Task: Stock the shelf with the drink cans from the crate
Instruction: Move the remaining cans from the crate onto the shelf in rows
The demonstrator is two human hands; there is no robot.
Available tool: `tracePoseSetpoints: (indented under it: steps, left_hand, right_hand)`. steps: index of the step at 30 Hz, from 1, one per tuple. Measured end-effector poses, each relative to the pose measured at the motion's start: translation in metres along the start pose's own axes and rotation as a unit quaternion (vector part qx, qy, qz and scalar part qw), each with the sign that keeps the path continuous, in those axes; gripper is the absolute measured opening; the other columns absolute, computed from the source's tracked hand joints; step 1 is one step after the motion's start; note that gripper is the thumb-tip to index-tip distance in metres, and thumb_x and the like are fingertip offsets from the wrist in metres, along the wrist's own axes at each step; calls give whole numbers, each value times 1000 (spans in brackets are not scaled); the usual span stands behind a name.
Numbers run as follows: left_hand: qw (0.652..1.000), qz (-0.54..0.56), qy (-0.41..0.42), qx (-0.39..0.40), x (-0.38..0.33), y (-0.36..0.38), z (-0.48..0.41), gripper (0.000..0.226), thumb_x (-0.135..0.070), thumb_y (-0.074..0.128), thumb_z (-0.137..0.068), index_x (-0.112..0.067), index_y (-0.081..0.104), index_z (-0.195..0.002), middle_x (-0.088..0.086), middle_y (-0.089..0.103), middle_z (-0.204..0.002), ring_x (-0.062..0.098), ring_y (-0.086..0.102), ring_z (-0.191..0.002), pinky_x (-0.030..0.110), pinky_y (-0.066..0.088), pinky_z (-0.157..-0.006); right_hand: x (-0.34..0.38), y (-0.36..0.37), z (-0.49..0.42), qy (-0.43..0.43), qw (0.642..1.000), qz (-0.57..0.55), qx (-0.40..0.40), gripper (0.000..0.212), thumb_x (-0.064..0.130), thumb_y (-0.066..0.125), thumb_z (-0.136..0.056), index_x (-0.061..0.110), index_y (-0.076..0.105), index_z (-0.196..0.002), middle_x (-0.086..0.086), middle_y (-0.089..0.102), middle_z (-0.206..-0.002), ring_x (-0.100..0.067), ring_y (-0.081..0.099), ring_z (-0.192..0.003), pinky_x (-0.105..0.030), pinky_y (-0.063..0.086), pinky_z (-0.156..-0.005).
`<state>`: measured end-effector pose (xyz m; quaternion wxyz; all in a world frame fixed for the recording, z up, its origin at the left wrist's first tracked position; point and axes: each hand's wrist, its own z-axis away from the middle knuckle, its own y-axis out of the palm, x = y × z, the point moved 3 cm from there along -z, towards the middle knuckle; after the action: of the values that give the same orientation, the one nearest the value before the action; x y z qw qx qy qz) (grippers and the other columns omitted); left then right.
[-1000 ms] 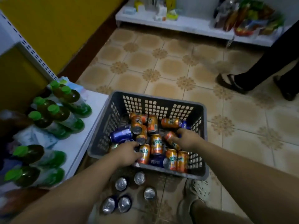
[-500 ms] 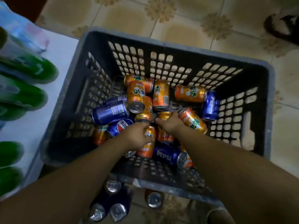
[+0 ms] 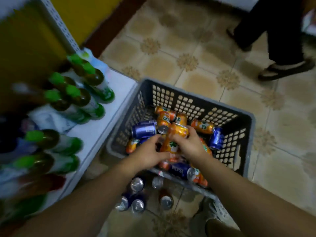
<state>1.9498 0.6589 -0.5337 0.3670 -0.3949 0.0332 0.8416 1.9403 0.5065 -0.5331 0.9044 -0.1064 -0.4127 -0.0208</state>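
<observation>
Drink cans (image 3: pixel 202 126), grey crate (image 3: pixel 189 90), blue PEPSI can (image 3: pixel 178 169)

Crate (image 3: pixel 181 98) is dark grey, square-hole lattice sides. Orange cans (image 3: pixel 202 126) carry green lettering; blue cans (image 3: pixel 144 130) (one reads PEPSI in white). Shelf (image 3: pixel 102 124) white; bottles (image 3: pixel 80 98) green caps, green-white labels. Floor tiles (image 3: pixel 188 62) beige, brown flower motifs. Wall (image 3: pixel 89 12) yellow. Floor cans (image 3: pixel 136 184) silver tops

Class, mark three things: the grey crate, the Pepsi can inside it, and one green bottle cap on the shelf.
grey crate (image 3: pixel 205 108): head view, perforated far wall.
Pepsi can (image 3: pixel 179 170): head view, blue lettered side.
green bottle cap (image 3: pixel 73 91): head view, top of the cap.
</observation>
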Motion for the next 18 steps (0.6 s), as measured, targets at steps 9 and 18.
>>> tracePoseSetpoints:
  steps: [9,18]
  left_hand:
    - [977,38,145,-154,-71,-104,227,70,-24,80,-72,-29,41,-130,-5,62,-118,6,61,-100,22,50,-89]
    - [893,98,221,-379,-38,-186,440,63,-28,86,-63,-33,50,-115,-8,68,-104,10,66,-95,40,53,-91]
  right_hand:
    - [168,75,200,-207,976,-9,70,32,40,75,-78,30,50,-96,3,63,-98,-14,64,-90,-43,56,-85]
    - [263,199,384,-416,888,72,184,40,29,78,-75,24,54,-107,7,64,-93,-11,64,-83,-34,56,-76]
